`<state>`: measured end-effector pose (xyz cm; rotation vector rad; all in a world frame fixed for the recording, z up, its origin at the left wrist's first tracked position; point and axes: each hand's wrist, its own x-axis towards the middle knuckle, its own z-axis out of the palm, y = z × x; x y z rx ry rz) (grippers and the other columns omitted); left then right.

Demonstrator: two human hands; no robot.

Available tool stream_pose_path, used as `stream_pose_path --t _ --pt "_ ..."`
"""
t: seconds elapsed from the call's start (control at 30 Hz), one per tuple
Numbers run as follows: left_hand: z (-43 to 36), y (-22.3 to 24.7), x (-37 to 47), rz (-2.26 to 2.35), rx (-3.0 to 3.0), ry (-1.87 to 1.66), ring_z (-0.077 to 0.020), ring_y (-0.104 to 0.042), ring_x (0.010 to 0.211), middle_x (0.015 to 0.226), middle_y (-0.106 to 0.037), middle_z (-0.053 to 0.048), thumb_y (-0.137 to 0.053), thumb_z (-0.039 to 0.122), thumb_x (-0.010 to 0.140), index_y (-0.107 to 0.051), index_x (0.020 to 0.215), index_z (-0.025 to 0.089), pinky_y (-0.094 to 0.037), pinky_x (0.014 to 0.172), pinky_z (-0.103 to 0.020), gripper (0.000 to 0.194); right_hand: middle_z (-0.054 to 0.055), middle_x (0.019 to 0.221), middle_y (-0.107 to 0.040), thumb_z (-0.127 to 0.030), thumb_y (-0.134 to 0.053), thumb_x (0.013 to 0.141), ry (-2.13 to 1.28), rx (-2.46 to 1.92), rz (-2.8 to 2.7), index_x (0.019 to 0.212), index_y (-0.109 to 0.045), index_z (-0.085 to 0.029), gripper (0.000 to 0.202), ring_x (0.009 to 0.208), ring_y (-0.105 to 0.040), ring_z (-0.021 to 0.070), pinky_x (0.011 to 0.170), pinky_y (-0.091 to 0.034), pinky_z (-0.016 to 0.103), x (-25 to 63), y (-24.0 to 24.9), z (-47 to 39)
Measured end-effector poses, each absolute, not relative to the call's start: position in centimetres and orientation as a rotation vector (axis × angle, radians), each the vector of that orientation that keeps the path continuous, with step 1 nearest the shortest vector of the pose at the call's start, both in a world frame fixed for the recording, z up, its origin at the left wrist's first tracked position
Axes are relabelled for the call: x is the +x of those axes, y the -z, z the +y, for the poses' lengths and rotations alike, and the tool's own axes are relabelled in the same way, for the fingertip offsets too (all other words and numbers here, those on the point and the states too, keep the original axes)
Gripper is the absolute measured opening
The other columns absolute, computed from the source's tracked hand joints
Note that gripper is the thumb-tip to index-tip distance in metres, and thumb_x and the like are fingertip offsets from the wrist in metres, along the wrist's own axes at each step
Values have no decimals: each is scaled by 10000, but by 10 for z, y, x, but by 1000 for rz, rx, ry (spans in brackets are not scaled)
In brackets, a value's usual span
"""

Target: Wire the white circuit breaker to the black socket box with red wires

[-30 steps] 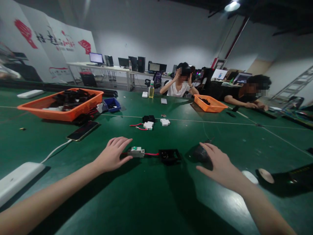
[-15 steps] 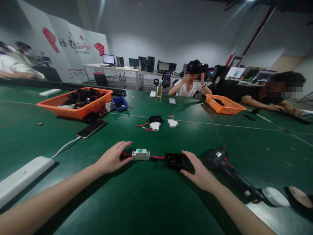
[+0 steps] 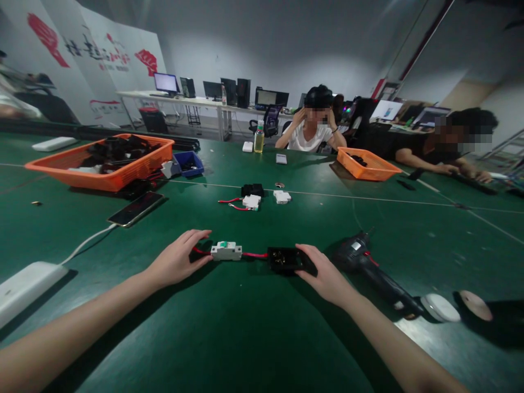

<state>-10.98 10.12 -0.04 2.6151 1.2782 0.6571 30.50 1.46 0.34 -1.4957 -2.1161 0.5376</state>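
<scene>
A white circuit breaker (image 3: 226, 251) with a green switch lies in front of me, joined by a red wire (image 3: 254, 255) to a black plastic box (image 3: 282, 258) with brass-coloured metal parts inside. My left hand (image 3: 180, 259) is at the breaker's left end, thumb and fingers apart around another red wire. Its thumb tip is close to or touching the breaker. On the box's right end, my right hand (image 3: 323, 273) has its fingers on the far side and its thumb on the near side.
A black power screwdriver (image 3: 374, 273) lies to the right. At left are a phone (image 3: 137, 209), a white power strip (image 3: 30, 289), an orange basket (image 3: 102, 174) and a blue bin (image 3: 188, 164). Farther back are another breaker with red wires (image 3: 251, 202) and a second orange basket (image 3: 368, 166). Two people sit across.
My right hand has come in around the box's end, fingers and thumb now against it. My left hand keeps much the same pose. The whole view has shifted, with things appearing farther left.
</scene>
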Motion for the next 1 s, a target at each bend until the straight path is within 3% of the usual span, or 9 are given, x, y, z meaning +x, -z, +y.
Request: stream_pose_path --t 0.27,0.67,0.87,1.0 --pt "99 -2 -111 1273 2702 -717 -281 -570 1173 1279 -589 -124 -615 527 869 -463 1363 205 -505 989 -450 610 120 1522 -376 -457 -587 929 -536 -1551 -2126 1515 -276 -287 685 1380 -421 314 1122 -392 538 303 -5 11" --pt "104 0 -108 1284 2675 -743 -270 -599 1113 1220 -627 -112 -599 529 868 -519 1302 210 -516 945 -438 544 102 1511 -354 -356 -607 915 -522 -1579 -2112 1494 -293 -306 661 1380 -412 298 1146 -373 506 302 -4 12" --pt "102 -2 -107 1264 2718 -737 -278 -590 1139 1238 -626 -110 -607 519 863 -516 1306 209 -498 969 -441 548 105 1510 -348 -387 -620 905 -535 -1598 -2113 1496 -289 -301 682 1365 -431 306 1129 -400 516 300 -6 12" --pt "94 -7 -111 1300 2810 -881 -310 -540 1216 1272 -608 -108 -615 449 863 -487 1329 227 -440 1026 -502 532 114 1553 -268 -408 -626 896 -454 -1621 -2113 1526 -221 -297 757 1359 -439 316 1113 -425 524 300 -9 7"
